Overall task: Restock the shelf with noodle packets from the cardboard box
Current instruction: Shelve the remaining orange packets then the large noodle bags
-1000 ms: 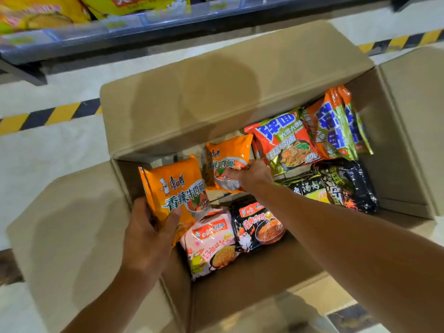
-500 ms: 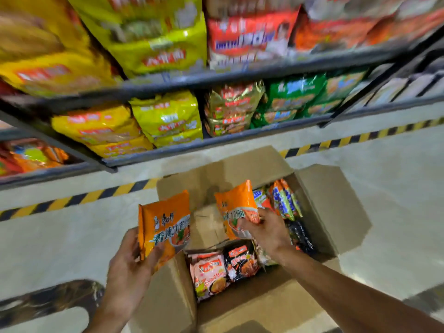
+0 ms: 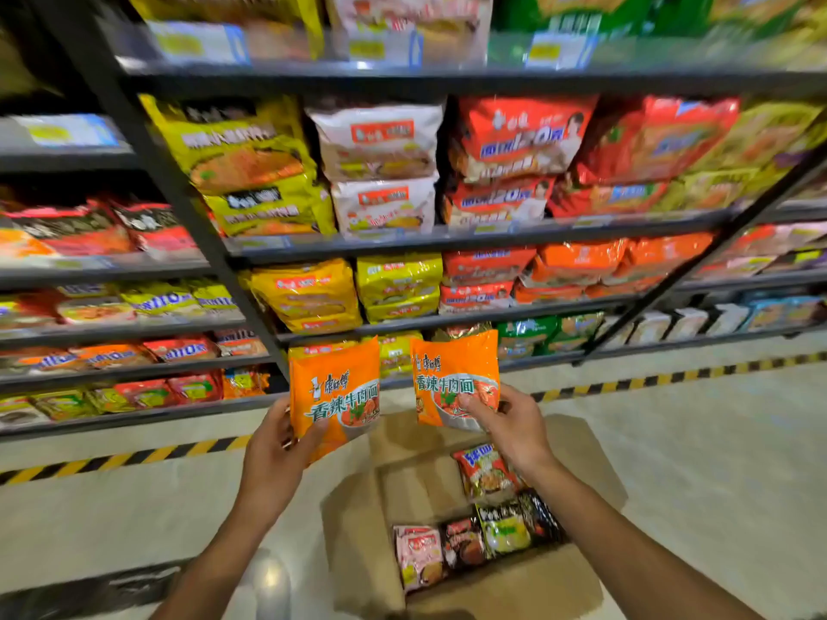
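The left hand [image 3: 273, 463] grips an orange noodle packet [image 3: 333, 391] by its bottom edge, thumb on the front, fingers curled behind. The packet stands up at 12 o'clock from that hand. The right hand [image 3: 514, 427] pinches a second orange packet [image 3: 454, 378] at its lower corner; that packet sits at 11 o'clock from the hand. Both packets are held in front of the shelf [image 3: 447, 237]. The cardboard box [image 3: 358, 552] lies below, at 6 o'clock, with more packets inside. Half a second ago the packets were lower, just over the box; now they are up by the shelves.
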### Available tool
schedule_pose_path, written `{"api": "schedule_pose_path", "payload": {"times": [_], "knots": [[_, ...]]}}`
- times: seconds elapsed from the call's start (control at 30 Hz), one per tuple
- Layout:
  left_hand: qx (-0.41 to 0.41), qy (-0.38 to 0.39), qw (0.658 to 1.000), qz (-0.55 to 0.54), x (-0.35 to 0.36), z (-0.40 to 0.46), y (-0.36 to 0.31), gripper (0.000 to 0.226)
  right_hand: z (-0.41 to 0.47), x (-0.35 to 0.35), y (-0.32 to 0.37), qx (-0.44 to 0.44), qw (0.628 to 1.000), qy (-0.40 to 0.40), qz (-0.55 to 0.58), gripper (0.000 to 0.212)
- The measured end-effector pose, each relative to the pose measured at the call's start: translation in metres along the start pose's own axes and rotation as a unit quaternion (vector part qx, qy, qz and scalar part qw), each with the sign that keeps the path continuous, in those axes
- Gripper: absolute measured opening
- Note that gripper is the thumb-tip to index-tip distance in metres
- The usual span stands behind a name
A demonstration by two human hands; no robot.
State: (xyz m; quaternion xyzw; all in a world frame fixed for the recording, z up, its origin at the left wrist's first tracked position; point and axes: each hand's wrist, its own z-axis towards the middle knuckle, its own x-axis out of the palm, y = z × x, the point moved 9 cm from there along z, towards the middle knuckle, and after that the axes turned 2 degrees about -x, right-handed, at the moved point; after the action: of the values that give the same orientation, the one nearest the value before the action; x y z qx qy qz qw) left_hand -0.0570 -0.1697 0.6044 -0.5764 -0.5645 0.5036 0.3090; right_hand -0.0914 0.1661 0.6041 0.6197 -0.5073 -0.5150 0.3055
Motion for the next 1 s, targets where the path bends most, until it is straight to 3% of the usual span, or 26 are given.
{"api": "schedule_pose_path", "payload": {"times": [0.13, 0.37, 0.67, 1.0], "knots": [[0.014, -0.021, 0.999, -0.038, -0.037, -0.043, -0.039, 0.034, -0.045, -0.014, 0.060, -0.052, 0.998, 0.016, 0.024, 0.024], [0.068, -0.036, 0.994, -0.073, -0.075, -0.119, -0.098, 0.039, -0.118, -0.033, 0.127, -0.146, 0.988, 0.046, 0.025, 0.018], [0.144, -0.097, 0.984, -0.051, -0.110, -0.220, -0.155, 0.036, -0.180, -0.055, 0.182, -0.248, 0.964, 0.075, 0.066, 0.021], [0.190, -0.179, 0.964, -0.054, -0.227, -0.282, -0.174, 0.031, -0.226, 0.032, 0.257, -0.303, 0.938, 0.135, 0.099, 0.018]]}}
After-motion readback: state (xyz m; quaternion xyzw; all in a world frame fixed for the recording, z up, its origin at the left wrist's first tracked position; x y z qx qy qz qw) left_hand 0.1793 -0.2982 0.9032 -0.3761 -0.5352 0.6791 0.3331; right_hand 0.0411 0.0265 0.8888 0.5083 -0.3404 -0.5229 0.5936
